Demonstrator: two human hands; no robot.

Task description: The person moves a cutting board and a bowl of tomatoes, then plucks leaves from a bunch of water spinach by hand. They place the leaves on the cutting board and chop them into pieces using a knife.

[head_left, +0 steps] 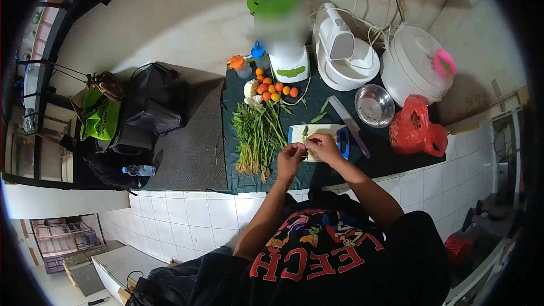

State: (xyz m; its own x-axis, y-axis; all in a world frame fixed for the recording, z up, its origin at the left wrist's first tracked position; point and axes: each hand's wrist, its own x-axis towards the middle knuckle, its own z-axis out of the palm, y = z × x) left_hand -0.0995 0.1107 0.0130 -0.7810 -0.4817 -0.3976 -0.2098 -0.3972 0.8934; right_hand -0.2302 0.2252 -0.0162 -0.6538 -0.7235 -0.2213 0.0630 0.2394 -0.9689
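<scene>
Both hands meet over a white cutting board [327, 130] with blue ends. My left hand [290, 157] and my right hand [323, 148] are closed, fingertips together, pinching a green leafy sprig [305, 133]. Its lower part is hidden by the fingers. To the left lies a bunch of leafy greens [255, 133] with roots toward me. Right of the board rests a knife [345, 118] with a pale blade and purple handle. Loose green leaves [321, 114] lie just beyond the board.
Tomatoes [266, 87], a cauliflower [250, 88] and a white-green blender [290, 63] stand behind the greens. Farther right are a stand mixer [345, 68], a steel bowl [374, 105], a red plastic bag [416, 127] and a white lidded container [412, 59]. A water bottle [139, 170] lies far left.
</scene>
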